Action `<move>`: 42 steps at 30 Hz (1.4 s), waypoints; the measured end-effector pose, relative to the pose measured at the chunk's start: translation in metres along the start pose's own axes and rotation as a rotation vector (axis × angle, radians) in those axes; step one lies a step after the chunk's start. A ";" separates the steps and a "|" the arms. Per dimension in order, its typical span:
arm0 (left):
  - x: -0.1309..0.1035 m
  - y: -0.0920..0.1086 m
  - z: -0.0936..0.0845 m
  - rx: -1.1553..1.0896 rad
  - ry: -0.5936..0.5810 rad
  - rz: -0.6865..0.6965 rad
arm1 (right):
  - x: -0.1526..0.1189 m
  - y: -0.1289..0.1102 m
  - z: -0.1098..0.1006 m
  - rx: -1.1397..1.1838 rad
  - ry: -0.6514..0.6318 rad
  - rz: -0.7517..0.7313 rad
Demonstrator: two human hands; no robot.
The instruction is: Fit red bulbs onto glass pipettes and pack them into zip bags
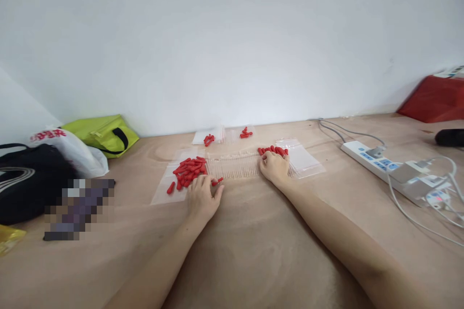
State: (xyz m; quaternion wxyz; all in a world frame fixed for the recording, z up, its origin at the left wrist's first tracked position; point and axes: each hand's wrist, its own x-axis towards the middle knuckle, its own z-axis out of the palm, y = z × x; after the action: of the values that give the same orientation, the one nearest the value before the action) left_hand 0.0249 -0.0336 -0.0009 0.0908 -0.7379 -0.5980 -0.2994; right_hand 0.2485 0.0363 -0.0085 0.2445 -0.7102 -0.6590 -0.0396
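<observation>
My left hand (203,197) rests at the near edge of a heap of small red pin-shaped pieces (188,170). Its fingers are bent, and one red piece (217,181) shows between thumb and forefinger. The heap lies on a clear plastic bag (163,195). To its right runs a row of thin pale sticks (234,168) laid side by side. My right hand (274,166) is closed over the row's right end, beside a line of red pieces (273,149). What its fingertips grip is hidden.
Two small groups of red pieces (209,140) (246,132) lie farther back on plastic. Another clear bag (306,159) is right of my right hand. A power strip (377,166) with chargers and cables stands at right. Several bags, including a yellow-green one (105,135), sit at left.
</observation>
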 end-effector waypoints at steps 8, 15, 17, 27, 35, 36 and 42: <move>0.005 -0.013 0.005 0.073 -0.062 -0.025 | 0.007 -0.019 -0.007 -0.092 -0.178 0.071; 0.006 -0.012 0.003 0.055 -0.033 -0.002 | 0.014 -0.029 -0.009 -0.113 -0.310 0.107; 0.005 -0.008 0.001 -0.002 -0.014 0.034 | 0.016 -0.030 -0.010 -0.106 -0.331 0.115; -0.005 0.018 -0.003 -0.151 -0.153 0.311 | -0.026 0.008 -0.017 0.149 -0.019 -0.330; -0.006 0.028 -0.007 -0.206 -0.163 0.310 | -0.066 0.017 -0.027 0.347 -0.054 -0.772; -0.006 0.027 -0.006 -0.210 -0.156 0.311 | -0.067 0.014 -0.028 0.355 -0.060 -0.780; -0.005 0.024 -0.005 -0.219 -0.132 0.297 | -0.068 0.008 -0.029 0.382 -0.075 -0.774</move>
State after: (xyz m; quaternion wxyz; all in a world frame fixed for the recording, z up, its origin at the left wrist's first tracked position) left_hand 0.0452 -0.0470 0.0054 0.0136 -0.8416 -0.4510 -0.2969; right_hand 0.2555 -0.0372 -0.0114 0.3146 -0.3536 -0.8807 0.0201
